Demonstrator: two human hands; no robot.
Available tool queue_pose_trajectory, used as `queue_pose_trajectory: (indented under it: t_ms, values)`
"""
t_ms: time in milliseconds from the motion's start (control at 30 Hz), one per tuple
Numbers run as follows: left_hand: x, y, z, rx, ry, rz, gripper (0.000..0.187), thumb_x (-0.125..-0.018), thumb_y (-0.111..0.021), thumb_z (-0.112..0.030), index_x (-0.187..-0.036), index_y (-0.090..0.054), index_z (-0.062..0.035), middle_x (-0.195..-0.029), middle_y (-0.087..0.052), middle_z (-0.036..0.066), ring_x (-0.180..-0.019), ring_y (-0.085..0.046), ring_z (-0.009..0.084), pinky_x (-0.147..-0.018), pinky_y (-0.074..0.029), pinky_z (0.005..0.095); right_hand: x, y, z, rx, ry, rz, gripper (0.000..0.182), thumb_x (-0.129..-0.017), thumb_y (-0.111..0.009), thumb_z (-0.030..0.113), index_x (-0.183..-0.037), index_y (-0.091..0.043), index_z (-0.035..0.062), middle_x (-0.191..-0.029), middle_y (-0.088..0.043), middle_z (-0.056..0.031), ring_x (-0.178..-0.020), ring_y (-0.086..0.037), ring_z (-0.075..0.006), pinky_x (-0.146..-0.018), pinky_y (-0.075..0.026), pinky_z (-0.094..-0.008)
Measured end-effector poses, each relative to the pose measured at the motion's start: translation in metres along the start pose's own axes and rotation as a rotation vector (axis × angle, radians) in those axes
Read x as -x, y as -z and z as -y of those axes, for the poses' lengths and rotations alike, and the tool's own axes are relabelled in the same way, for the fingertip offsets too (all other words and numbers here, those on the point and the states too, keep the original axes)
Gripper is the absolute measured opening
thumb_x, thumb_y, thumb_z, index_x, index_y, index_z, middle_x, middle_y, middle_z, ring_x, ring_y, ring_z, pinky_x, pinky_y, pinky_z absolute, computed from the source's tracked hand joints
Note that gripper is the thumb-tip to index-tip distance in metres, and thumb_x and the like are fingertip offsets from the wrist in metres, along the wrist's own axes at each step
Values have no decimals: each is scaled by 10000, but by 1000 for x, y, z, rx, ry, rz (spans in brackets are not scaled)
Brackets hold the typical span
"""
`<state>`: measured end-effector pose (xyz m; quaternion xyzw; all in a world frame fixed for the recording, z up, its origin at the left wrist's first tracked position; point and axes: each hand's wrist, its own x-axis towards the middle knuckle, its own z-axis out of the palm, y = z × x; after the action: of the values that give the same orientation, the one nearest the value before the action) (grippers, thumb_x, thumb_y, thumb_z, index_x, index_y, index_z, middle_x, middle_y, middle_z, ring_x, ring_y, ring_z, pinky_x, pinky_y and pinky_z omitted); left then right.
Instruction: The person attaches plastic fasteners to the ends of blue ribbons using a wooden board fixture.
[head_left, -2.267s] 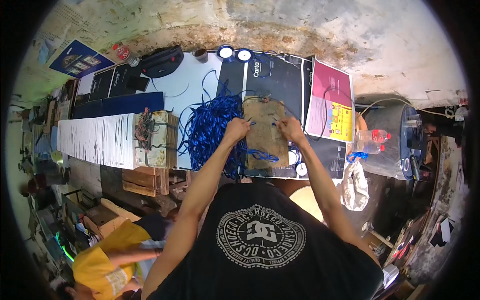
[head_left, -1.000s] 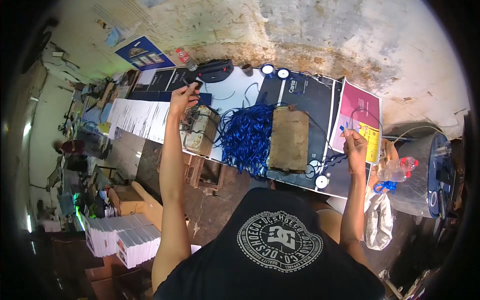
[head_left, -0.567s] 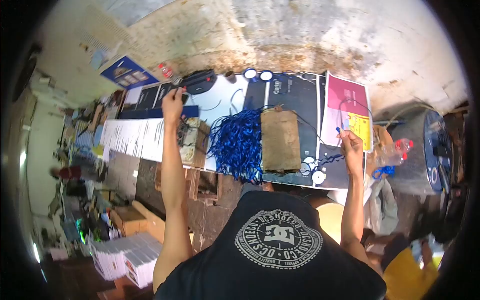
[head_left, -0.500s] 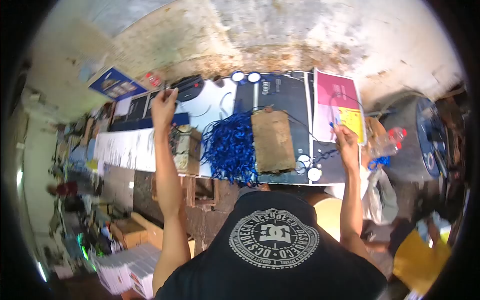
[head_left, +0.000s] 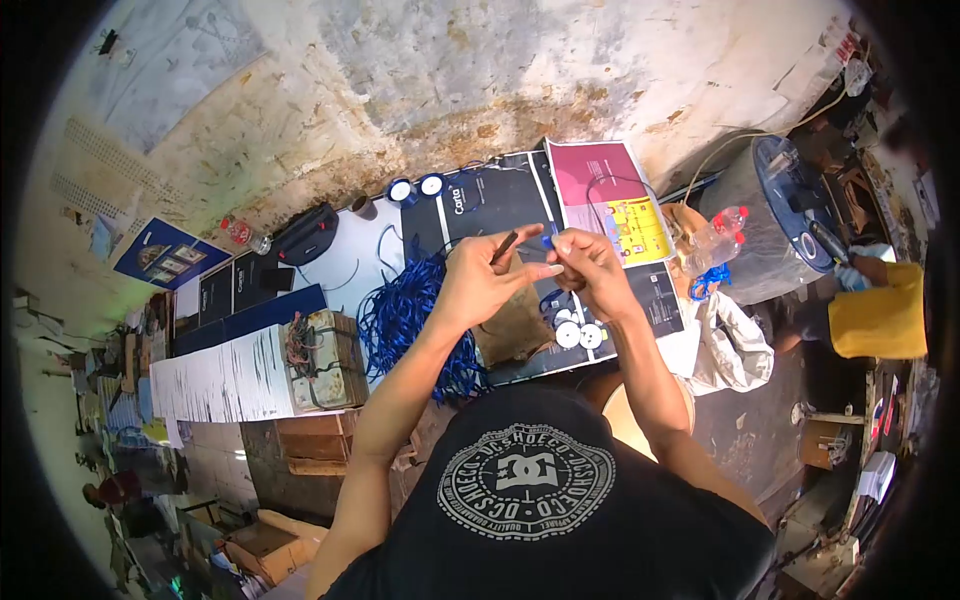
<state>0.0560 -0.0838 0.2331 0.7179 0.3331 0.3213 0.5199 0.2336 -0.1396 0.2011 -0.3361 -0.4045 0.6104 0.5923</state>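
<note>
My left hand [head_left: 478, 283] is raised over the middle of the table with a small dark stick-like tool [head_left: 506, 247] between its fingers; its exact kind is too small to make out. Close beside it, my right hand [head_left: 597, 272] pinches a blue ribbon [head_left: 547, 241], of which only a short bit shows at the fingertips. The thumbs nearly meet. Below the hands lies a worn brown board [head_left: 515, 335], partly hidden by them. A heap of shiny blue ribbons [head_left: 400, 325] spills out to its left.
White-ended ribbon spools [head_left: 401, 192] stand by the wall, others [head_left: 568, 334] lie near the front edge. Tied blocks [head_left: 327, 362] and white sheets [head_left: 225, 378] are at left. Plastic bottles [head_left: 715, 240] and a grey drum [head_left: 765, 225] stand right. A person in yellow [head_left: 880, 315] is at far right.
Both hands, wide apart before, have come together over the middle of the table. The view has turned and shifted, and the co-worker at right shows more fully.
</note>
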Motion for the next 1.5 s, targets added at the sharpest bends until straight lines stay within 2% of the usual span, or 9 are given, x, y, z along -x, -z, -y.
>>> queue_pose_trajectory:
  t_ms: [267,567,800,900,1000,1033,1167,1267,1500]
  values:
    - [2,-5,8,145,-31,-20,356,-764,-737,-86,-1087,-642,30,-740,-597,-25,-637,-446,16,-603,-386,164,4,-2,1,121,-64,107,239,-947,-512,248,-823,-575,53,-549,-360,62,-492,-283,-33,-465,-226,-213]
    - [7,-7,11,163,-36,14,299,-771,-707,-17,-1059,-649,35,-850,-683,71,-720,-578,64,-661,-473,206,2,0,-1,-242,-161,221,195,-954,-488,199,-950,-578,26,-593,-367,64,-498,-266,-36,-460,-218,-206]
    - [3,-12,9,401,-122,-39,146,-805,-669,-14,-936,-684,50,-745,-657,72,-665,-576,95,-632,-461,217,-1,-2,-1,-247,-190,311,200,-934,-514,167,-1045,-580,15,-605,-377,52,-519,-283,-42,-475,-239,-201]
    - [3,-11,9,372,-86,-108,122,-815,-668,-43,-902,-697,37,-711,-644,37,-653,-545,60,-596,-425,195,2,-7,5,-189,-188,228,179,-925,-538,202,-953,-582,30,-614,-398,63,-538,-316,-35,-495,-262,-203]
    - [5,-7,-1,291,-13,-183,118,-814,-675,-58,-890,-702,28,-714,-645,19,-653,-533,40,-581,-412,183,2,0,1,273,-82,168,198,-911,-575,232,-835,-556,50,-627,-411,73,-566,-339,-22,-516,-273,-209]
    - [5,-5,-8,256,16,-206,117,-813,-677,-57,-889,-703,27,-721,-648,19,-655,-535,39,-582,-414,182,1,2,2,335,-3,180,262,-888,-620,244,-725,-518,66,-627,-400,82,-591,-347,-9,-515,-269,-219]
    - [8,10,-25,210,-23,-351,128,-795,-695,-49,-889,-702,38,-701,-629,-15,-614,-485,17,-546,-366,160,4,30,-2,513,-30,156,355,-866,-653,244,-616,-472,68,-588,-347,80,-555,-295,-28,-478,-229,-248]
    - [13,24,-38,91,-77,-419,142,-786,-709,-57,-896,-705,33,-613,-519,-80,-534,-339,-5,-469,-221,180,7,62,-9,592,-82,133,397,-861,-660,249,-582,-444,66,-569,-321,80,-547,-276,-36,-477,-218,-259]
    - [14,45,-52,-162,-154,-498,123,-791,-709,-57,-876,-707,32,-581,-475,-89,-513,-284,-4,-465,-171,192,16,104,-17,824,-63,73,447,-837,-687,271,-536,-435,58,-539,-281,66,-531,-257,-45,-472,-212,-282]
